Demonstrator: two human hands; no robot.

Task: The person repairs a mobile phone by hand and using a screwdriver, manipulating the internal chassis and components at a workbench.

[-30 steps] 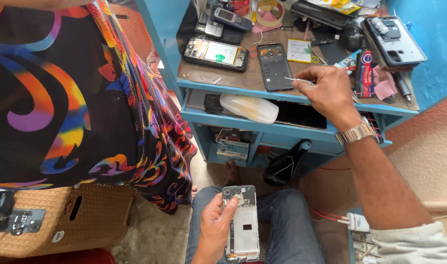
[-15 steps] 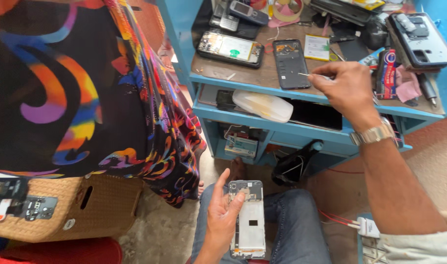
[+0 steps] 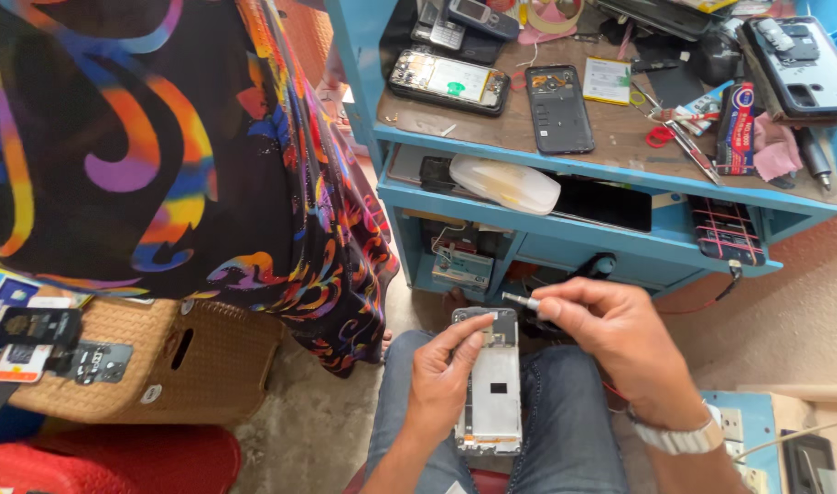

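Note:
My left hand holds an opened phone frame over my lap, thumb and fingers around its left side and top. My right hand grips a thin screwdriver, whose metal tip points left just above the frame's top edge. A silver watch sits on my right wrist. Both hands are low in the view, over my jeans.
A blue workbench ahead carries several opened phones, a dark back cover, tweezers, tape and small parts; a white case lies on its lower shelf. A person in a colourful patterned garment stands at left beside a wicker basket.
My right hand came down from the workbench top to my lap, bringing the screwdriver to the phone frame. The left hand kept hold of the frame.

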